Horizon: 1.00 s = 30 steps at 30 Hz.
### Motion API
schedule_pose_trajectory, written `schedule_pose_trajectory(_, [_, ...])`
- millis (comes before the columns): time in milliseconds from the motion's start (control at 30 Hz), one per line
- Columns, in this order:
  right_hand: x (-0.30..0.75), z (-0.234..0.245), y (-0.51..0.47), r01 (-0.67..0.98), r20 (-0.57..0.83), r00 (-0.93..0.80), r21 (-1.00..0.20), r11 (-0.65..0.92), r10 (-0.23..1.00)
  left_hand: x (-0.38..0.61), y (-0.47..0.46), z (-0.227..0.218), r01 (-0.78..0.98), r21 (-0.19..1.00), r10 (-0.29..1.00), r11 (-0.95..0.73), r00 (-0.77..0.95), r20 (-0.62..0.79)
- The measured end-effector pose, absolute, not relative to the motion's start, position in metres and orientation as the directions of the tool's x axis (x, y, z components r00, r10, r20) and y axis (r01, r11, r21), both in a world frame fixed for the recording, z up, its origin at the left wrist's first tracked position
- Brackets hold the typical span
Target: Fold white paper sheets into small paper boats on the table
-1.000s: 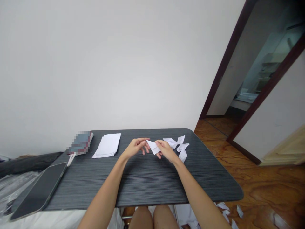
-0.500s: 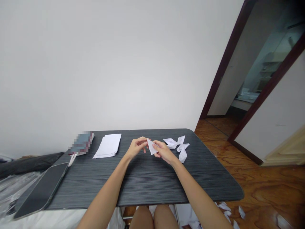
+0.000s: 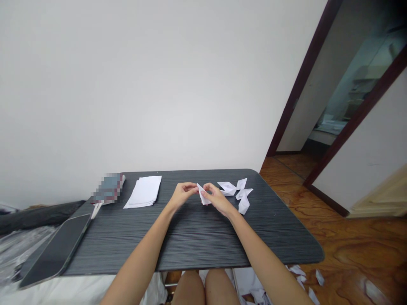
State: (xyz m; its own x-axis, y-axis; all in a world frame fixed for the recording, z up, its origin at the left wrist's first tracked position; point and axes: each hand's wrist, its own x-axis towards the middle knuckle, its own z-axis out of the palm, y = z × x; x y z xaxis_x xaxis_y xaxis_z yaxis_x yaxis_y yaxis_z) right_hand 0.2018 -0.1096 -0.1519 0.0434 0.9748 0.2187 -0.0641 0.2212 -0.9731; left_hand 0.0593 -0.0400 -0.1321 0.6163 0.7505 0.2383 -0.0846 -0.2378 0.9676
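Note:
Over the middle of the dark table, a small folded piece of white paper point(image 3: 202, 195) is held between my two hands. My right hand point(image 3: 216, 198) pinches its right side, thumb on the near face. The fingertips of my left hand point(image 3: 184, 194) are closed at the paper's upper left edge. Just right of my right hand lie folded paper shapes point(image 3: 244, 203) with pointed ends, resembling little boats or cranes. To the left of my left hand is a stack of white paper sheets point(image 3: 143, 192).
A thick book point(image 3: 108, 189), partly pixelated, sits at the table's point(image 3: 203, 250) left back corner. A dark tablet-like slab point(image 3: 59, 250) overlaps the left front edge. Paper scraps point(image 3: 297, 271) litter the wooden floor at lower right. A white wall rises behind; a doorway stands at right.
The folded paper has turned to a narrower, more edge-on view. My left fingers have drawn together at its edge, and my right fingers have curled up behind it.

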Motion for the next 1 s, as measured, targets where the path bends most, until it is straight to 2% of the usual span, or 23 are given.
schedule_pose_trajectory(167, [0.203, -0.153, -0.11, 0.069, 0.203, 0.084, -0.978, 0.198, 0.975, 0.063, -0.038, -0.138, -0.075, 0.974, 0.686, -0.212, 0.699, 0.203])
schedule_pose_trajectory(300, [0.204, -0.155, -0.106, 0.154, 0.208, 0.12, -0.97, 0.189, 0.971, 0.063, -0.037, -0.139, 0.041, 0.939, 0.694, -0.34, 0.685, 0.221])
schedule_pose_trajectory(367, [0.204, -0.159, -0.105, 0.243, 0.238, 0.134, -0.949, 0.201, 0.962, 0.062, -0.037, -0.141, 0.137, 0.864, 0.683, -0.485, 0.676, 0.276])
schedule_pose_trajectory(467, [0.203, -0.164, -0.106, 0.464, 0.314, 0.086, -0.852, 0.241, 0.946, 0.06, -0.039, -0.143, 0.261, 0.648, 0.577, -0.716, 0.743, 0.338])
schedule_pose_trajectory(533, [0.203, -0.166, -0.106, 0.594, 0.351, 0.042, -0.762, 0.259, 0.936, 0.057, -0.041, -0.143, 0.288, 0.501, 0.484, -0.816, 0.814, 0.321])
schedule_pose_trajectory(600, [0.204, -0.166, -0.106, 0.678, 0.376, 0.029, -0.689, 0.258, 0.926, 0.054, -0.041, -0.14, 0.274, 0.405, 0.399, -0.872, 0.878, 0.265])
schedule_pose_trajectory(767, [0.208, -0.164, -0.107, 0.784, 0.411, 0.003, -0.567, 0.253, 0.912, 0.048, -0.037, -0.133, 0.187, 0.352, 0.252, -0.917, 0.956, 0.148])
schedule_pose_trajectory(1000, [0.212, -0.152, -0.119, 0.764, 0.42, -0.174, -0.512, 0.391, 0.891, 0.046, -0.037, -0.135, 0.194, 0.233, 0.237, -0.953, 0.956, 0.174])
